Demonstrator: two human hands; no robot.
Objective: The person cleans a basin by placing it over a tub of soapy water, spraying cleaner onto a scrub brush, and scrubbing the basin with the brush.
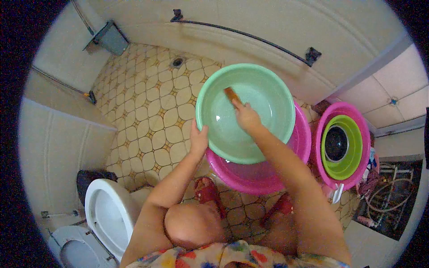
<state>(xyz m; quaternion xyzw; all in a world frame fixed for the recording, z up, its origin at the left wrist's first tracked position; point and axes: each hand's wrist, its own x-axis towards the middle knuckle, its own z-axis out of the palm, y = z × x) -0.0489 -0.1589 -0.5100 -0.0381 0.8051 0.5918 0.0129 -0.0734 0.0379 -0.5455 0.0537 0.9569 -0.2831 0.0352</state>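
A light green basin (273, 85) is held tilted over a larger pink basin (301, 134). My left hand (199, 139) is closed on the green basin's left rim, its thumb on the near side. Inside the green basin, my right hand (248, 118) grips a brown scrubbing brush (231, 94) against the inner surface. The brush's bristles are hidden from this angle. The green basin's inside looks wet and shiny. Part of the pink basin's interior is covered by the green one and by my right forearm.
At right, another pink basin (319, 165) holds a lime green basin (325, 167) and a dark round one (336, 143). A white toilet (96, 192) stands at lower left. A floor drain (177, 62), wall rail (250, 35) and grey bin (112, 39) lie farther off.
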